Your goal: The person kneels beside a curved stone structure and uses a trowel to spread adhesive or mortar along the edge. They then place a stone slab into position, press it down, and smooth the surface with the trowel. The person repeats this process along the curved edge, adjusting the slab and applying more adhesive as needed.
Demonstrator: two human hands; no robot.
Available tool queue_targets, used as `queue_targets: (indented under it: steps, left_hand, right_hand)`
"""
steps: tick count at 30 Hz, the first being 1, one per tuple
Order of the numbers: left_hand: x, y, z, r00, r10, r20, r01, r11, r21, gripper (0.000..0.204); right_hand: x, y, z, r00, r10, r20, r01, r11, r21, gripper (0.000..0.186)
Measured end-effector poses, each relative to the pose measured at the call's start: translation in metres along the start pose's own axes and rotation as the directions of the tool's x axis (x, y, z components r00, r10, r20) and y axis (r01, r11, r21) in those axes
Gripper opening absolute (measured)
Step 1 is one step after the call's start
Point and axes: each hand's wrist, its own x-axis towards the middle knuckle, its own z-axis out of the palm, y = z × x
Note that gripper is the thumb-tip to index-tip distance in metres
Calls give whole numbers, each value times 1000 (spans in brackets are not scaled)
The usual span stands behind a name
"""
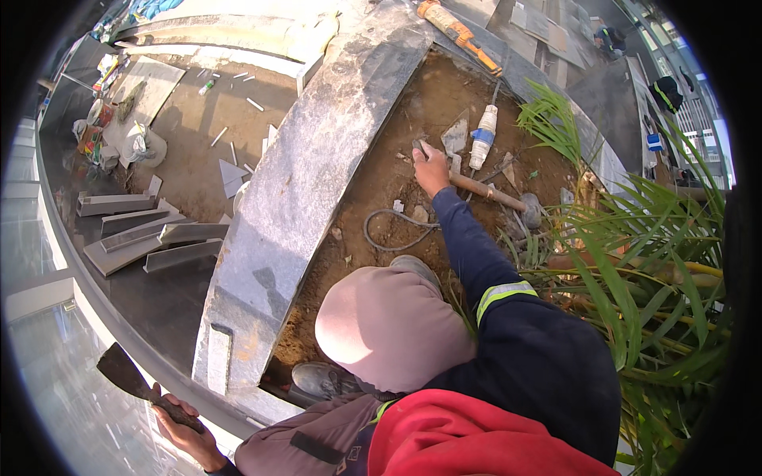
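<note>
One curved grey stone curb (317, 159) runs between the two hands. Past the left hand (184, 432) lie four grey stone strips (143, 230). That hand is closed around the handle of one scraper (135, 381), blade upward. The right hand (430, 168) is wrapped around one wooden-handled hammer (492, 193) lying on the soil, just beside one white-and-blue plug (482, 137).

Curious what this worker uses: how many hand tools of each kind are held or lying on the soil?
scraper, in left hand: 1
hammer, in right hand: 1
trowel, on soil: 1
Total: 3
</note>
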Motion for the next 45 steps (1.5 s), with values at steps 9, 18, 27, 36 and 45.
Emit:
queue_targets:
  steps: [9,18,27,36,45]
  left_hand:
    - [5,-3,0,999,-29,-13,29,999,-20,55]
    - [6,-3,11,996,-50,-72,57,994,96,52]
    - [9,-5,11,995,-53,-83,65,987,147,53]
    - [16,-10,19,995,-63,-74,75,981,178,52]
    - [20,-9,39,1000,24,-13,-19,954,298,57]
  right_hand:
    - [35,-82,-64,998,-53,40,62,956,-285,39]
    - [74,-87,-52,984,-126,124,161,927,-338,35]
    - [162,-63,-41,997,-47,57,65,920,-386,41]
    - [261,-44,-47,987,-130,-96,86,927,-365,43]
    - [83,-100,-65,972,54,228,-216,579,786,39]
